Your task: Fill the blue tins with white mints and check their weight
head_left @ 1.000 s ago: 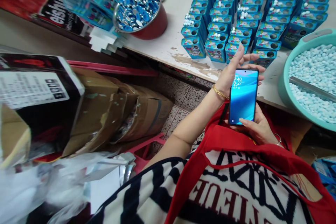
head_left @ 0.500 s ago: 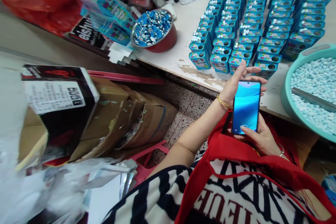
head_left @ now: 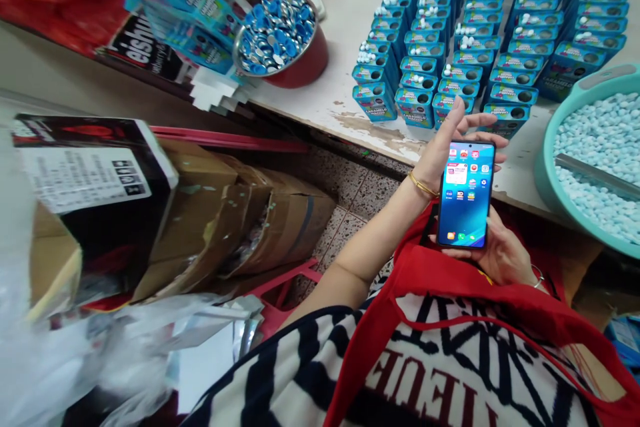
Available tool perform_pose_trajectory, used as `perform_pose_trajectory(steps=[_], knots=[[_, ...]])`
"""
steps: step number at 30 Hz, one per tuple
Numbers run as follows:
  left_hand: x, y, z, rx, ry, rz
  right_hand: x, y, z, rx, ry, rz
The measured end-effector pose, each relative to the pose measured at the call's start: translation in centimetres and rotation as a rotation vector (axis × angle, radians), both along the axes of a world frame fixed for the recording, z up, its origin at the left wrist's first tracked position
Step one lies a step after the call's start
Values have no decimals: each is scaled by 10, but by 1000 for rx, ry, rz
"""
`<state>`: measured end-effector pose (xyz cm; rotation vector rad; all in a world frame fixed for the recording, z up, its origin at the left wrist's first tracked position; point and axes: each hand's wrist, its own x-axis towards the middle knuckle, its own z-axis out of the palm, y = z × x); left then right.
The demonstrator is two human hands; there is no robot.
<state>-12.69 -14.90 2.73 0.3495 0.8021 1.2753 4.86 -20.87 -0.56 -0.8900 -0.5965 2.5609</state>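
Observation:
A lit smartphone [head_left: 464,203], its screen showing rows of app icons, is held upright in front of the red apron. My left hand [head_left: 453,137] is at its upper end, thumb pointing up and fingers reaching behind and past the right edge; it supports the phone. Around the phone's lower right side, my right hand [head_left: 505,253] grips it, with the fingers partly hidden behind. Just beyond my left hand stand rows of blue candy boxes [head_left: 417,107] with round holes on top, some with small white candies on them.
To the right is a turquoise basin [head_left: 545,167] of pale blue candies with a metal scoop [head_left: 595,177]. A red bowl [head_left: 315,57] of blue and silver caps sits at the table's left. Cardboard boxes [head_left: 295,220] and a pink stool [head_left: 285,287] stand below left.
The phone screen has gone from a plain blue screen to app icons. My right thumb has moved off the screen to the phone's right side. The view has shifted slightly.

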Motion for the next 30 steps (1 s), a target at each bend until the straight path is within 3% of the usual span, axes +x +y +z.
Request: perform_pose_trajectory(steps=[9, 19, 25, 30], knots=[[-2, 1, -5, -26, 22, -3, -3, -5, 15, 3, -66, 13], [-2, 0, -1, -37, 2, 0, -3, -4, 16, 3, -70, 21], [-4, 1, -5, -16, -1, -11, -3, -3, 8, 21, 21, 9], [-4, 2, -6, -99, -80, 15, -3, -3, 1, 35, 39, 25]])
